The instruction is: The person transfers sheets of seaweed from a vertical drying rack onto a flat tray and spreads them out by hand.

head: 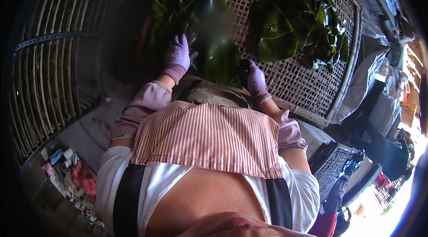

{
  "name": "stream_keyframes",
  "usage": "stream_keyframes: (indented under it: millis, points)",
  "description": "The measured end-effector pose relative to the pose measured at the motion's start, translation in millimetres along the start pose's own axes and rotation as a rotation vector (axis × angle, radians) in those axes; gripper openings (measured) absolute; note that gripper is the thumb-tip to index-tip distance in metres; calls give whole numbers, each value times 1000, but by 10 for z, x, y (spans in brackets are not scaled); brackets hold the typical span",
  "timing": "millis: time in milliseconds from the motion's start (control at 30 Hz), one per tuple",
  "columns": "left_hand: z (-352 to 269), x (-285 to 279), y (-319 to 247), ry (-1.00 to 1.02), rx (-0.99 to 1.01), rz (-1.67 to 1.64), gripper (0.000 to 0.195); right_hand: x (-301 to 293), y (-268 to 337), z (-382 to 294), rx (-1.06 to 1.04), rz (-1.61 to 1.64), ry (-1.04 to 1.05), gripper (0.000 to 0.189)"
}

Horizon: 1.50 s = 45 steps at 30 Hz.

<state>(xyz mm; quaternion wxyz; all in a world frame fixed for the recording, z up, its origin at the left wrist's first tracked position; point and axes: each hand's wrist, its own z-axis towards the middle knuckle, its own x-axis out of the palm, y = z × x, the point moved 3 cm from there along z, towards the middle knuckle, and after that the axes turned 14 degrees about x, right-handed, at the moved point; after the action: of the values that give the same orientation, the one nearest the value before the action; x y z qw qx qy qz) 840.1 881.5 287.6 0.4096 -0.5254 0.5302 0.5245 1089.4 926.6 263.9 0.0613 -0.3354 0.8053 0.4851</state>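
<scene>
My left hand (177, 52), in a purple knit glove with dark coating, reaches into a heap of glossy dark-green, kelp-like sheets (167, 13). Its fingertips are lost in the dark heap, so its grip cannot be made out. A broad green sheet (217, 58) spreads between my hands, blurred by a smudge in the view. My right hand (255, 77), gloved the same way, has its fingers closed on that sheet's right edge. Beneath the sheets is a woven bamboo tray (287, 73) with a wooden frame. A second pile of green sheets (297, 26) lies on its right side.
A slatted bamboo rack (50, 80) stands at the left, with a pile of cloth scraps (75, 170) below it. Plastic sheeting (362, 80) hangs beyond the tray's right edge. Another person (388, 150) in dark clothing is at the right, near a dark mesh rack (334, 167).
</scene>
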Motion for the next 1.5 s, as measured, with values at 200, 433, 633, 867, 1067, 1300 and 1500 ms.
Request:
stream_keyframes:
  millis: [200, 433, 633, 867, 1067, 1300, 1500]
  points:
    - [78, 356, 86, 217, 56, -220, 14, 162, -372, 23, 452, 999, 242, 20]
    - [158, -154, 65, 201, 325, -1668, 19, -102, 249, -262, 88, 661, 207, 32]
    - [154, -494, -355, 610, 43, -2521, 28, 426, 198, -61, 189, 1418, 760, 37]
    - [128, -172, -45, 670, -299, -2800, 34, 416, 923, -178, -199, 1533, 1033, 41]
    - [70, -34, -53, 806, -179, -2841, 36, 815, 478, 21, 17, 1225, 785, 38]
    - [100, 55, 52, 848, -37, -2826, 36, 961, 711, -18, 58, 1386, 889, 37]
    - [165, -91, 25, 917, -109, -2895, 37, 852, 797, -17, -1, 1333, 869, 36]
